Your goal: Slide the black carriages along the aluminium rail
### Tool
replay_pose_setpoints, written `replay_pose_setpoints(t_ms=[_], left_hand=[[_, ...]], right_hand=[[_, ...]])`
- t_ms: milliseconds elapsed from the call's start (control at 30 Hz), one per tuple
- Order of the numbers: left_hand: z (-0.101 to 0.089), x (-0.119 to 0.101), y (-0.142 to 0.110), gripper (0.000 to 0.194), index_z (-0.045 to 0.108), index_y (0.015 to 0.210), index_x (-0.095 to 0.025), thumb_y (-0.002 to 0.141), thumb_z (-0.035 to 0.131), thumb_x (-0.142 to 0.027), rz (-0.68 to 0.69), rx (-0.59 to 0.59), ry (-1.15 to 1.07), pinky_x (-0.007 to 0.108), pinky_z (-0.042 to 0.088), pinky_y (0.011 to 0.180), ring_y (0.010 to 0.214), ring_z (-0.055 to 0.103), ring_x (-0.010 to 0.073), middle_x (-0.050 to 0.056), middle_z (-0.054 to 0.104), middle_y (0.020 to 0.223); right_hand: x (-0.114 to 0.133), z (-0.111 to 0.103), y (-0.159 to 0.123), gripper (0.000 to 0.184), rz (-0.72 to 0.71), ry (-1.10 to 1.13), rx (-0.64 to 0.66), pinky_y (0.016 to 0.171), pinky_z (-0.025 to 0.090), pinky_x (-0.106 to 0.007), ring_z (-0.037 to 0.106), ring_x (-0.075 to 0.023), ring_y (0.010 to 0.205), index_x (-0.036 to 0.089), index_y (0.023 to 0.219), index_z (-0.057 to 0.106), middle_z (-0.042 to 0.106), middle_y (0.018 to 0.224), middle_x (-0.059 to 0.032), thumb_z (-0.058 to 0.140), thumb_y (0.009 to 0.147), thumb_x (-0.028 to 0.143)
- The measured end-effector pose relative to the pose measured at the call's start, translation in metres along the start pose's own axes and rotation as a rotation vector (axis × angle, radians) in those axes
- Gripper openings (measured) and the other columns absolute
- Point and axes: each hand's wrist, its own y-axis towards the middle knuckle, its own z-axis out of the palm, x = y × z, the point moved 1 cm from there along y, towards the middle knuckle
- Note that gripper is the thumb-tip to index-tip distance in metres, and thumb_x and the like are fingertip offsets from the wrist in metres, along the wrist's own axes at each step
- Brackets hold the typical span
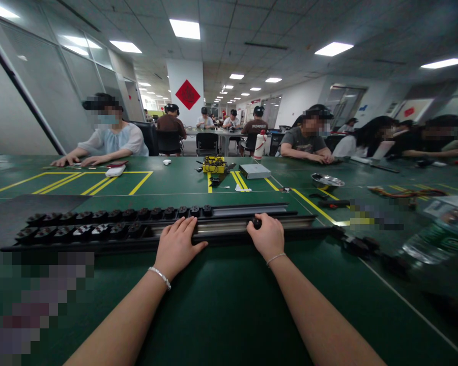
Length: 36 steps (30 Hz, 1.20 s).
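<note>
The surface (pixel 221 310) is dark green, marked with yellow lines (pixel 141 183) along its far part. Two long black rails (pixel 229 231) lie across it, side by side. Rows of round black modules (pixel 118 230) sit in their left portions; the right portions show bare channel. The left hand (pixel 177 238) lies palm down over the nearer rail, fingers extended. The right hand (pixel 268 235), well apart from it, is clamped on a small black piece (pixel 257 222) at that rail's right portion.

Beyond the rails stand a yellow block wound with cable (pixel 214 165), a grey metal box (pixel 255 171) and a white bottle (pixel 259 146). A metal bowl (pixel 327 180) and a clear plastic bottle (pixel 437 234) are to the right.

Several people sit at the far side and further back. A red diamond (pixel 188 94) hangs on a white column (pixel 185 72); panel lights (pixel 185 29) are lit overhead. Glass partitions (pixel 34 61) line the left.
</note>
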Motion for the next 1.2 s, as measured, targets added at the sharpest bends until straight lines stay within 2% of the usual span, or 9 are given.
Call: replay_pose_setpoints(t_ms=[100,533,733,1033,1200], left_hand=[[-0.0018,-0.0016,0.0000,0.063,0.041,0.129,-0.024,0.074,0.048,-0.055,-0.017,0.011,0.005,0.041,0.029,0.099,0.126,0.035,0.0249,0.005,0.047,0.133],[-0.0013,-0.0013,0.0003,0.064,0.040,0.130,-0.023,0.075,0.047,-0.056,-0.010,0.008,-0.024,0.040,0.028,0.099,0.127,0.034,0.0244,0.005,0.047,0.133],[-0.0006,-0.0014,0.0004,0.064,0.041,0.129,-0.024,0.074,0.049,-0.056,-0.017,0.011,-0.020,0.040,0.028,0.099,0.127,0.033,0.0242,0.004,0.046,0.134],[0.0004,-0.0002,-0.0001,0.064,0.041,0.129,-0.022,0.075,0.048,-0.055,0.009,-0.022,-0.007,0.040,0.029,0.097,0.125,0.035,0.0240,0.004,0.047,0.133],[0.0022,0.0003,-0.0004,0.064,0.041,0.128,-0.023,0.074,0.049,-0.055,0.013,-0.038,-0.006,0.040,0.029,0.097,0.125,0.036,0.0240,0.004,0.049,0.132]], right_hand=[[0.0002,-0.0018,-0.0004,0.020,-0.008,-0.005,-0.009,0.086,0.032,-0.036,0.055,-0.0227,0.093,0.019,0.085,0.059,0.065,0.092,-0.0060,0.051,0.072,0.031],[-0.0024,-0.0022,0.0011,0.022,0.022,-0.024,-0.002,0.085,0.033,-0.036,0.056,-0.0225,0.088,0.018,0.088,0.059,0.065,0.087,-0.0071,0.050,0.072,0.031],[-0.0033,-0.0024,0.0002,0.022,0.016,-0.007,-0.021,0.093,0.028,-0.038,0.054,-0.0233,0.100,0.018,0.088,0.058,0.064,0.102,-0.0078,0.050,0.072,0.031],[-0.0050,-0.0015,0.0012,0.023,0.036,-0.033,-0.004,0.095,0.025,-0.040,0.056,-0.0223,0.091,0.018,0.088,0.059,0.065,0.089,-0.0063,0.049,0.073,0.033],[-0.0053,-0.0020,0.0021,0.023,0.034,-0.031,0.007,0.092,0.030,-0.037,0.056,-0.0218,0.089,0.017,0.089,0.059,0.065,0.088,-0.0071,0.049,0.073,0.032]])
